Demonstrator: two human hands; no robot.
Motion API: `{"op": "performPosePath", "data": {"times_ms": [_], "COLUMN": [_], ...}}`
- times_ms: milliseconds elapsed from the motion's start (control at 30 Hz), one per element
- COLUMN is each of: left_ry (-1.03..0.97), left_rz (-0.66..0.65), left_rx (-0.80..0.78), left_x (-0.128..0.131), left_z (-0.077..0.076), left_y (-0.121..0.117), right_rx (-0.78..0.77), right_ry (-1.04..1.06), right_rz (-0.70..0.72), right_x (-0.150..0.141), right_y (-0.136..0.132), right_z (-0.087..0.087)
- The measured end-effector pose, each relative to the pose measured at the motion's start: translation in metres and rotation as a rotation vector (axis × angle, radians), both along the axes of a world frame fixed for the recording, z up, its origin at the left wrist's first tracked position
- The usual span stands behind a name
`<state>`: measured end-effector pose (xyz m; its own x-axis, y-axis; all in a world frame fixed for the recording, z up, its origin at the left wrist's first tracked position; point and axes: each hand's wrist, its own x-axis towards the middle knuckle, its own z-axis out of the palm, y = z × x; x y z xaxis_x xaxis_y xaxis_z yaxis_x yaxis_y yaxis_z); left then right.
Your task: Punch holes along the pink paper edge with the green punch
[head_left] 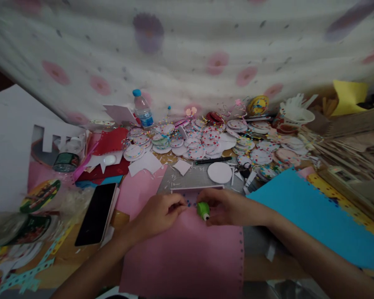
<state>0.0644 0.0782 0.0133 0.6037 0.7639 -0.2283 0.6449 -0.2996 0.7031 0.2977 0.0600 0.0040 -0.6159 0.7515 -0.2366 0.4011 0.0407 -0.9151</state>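
Observation:
A pink foam sheet (187, 253) lies in front of me with a row of small holes down its right edge. My right hand (229, 207) is closed around a small green paper punch (203, 209) at the sheet's top edge. My left hand (160, 215) rests on the sheet just left of the punch, fingers curled and pinching the sheet's upper edge. A few tiny punched dots lie between the two hands.
A black phone (97, 213) lies to the left. A blue foam sheet (314, 216) lies to the right over a yellow one. Beyond are several decorated white paper discs (202, 143), a plain white disc (220, 172), a black pen (213, 160), a water bottle (142, 109) and red paper (110, 143).

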Motion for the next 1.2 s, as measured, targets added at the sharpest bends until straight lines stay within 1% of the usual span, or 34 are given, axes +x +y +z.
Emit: {"op": "performPosePath", "data": {"times_ms": [167,333,467,633,767,1033,1200], "left_ry": [0.002,0.003,0.023,0.045,0.037,0.035,0.042], "left_rz": [-0.024,-0.047,-0.051,-0.075,-0.08,-0.081,-0.079], "left_rx": [0.066,0.102,0.116,0.134,0.138,0.145,0.14], "left_x": [-0.002,-0.004,-0.006,-0.01,-0.011,-0.011,-0.01], "left_z": [0.0,0.004,0.004,0.001,0.0,0.0,0.0], "left_y": [-0.003,-0.004,-0.005,-0.006,-0.007,-0.007,-0.007], "right_rx": [0.009,-0.027,-0.039,-0.029,-0.017,0.019,0.076], "right_ry": [0.017,0.055,-0.056,-0.221,-0.265,-0.303,-0.333], "right_rz": [0.004,0.037,0.039,0.129,0.141,0.205,0.204], "right_x": [-0.005,-0.007,-0.009,-0.013,-0.015,-0.017,-0.021], "right_y": [-0.001,0.003,0.006,0.01,0.012,0.015,0.014], "right_z": [-0.002,-0.003,-0.002,0.002,0.005,-0.001,0.0]}}
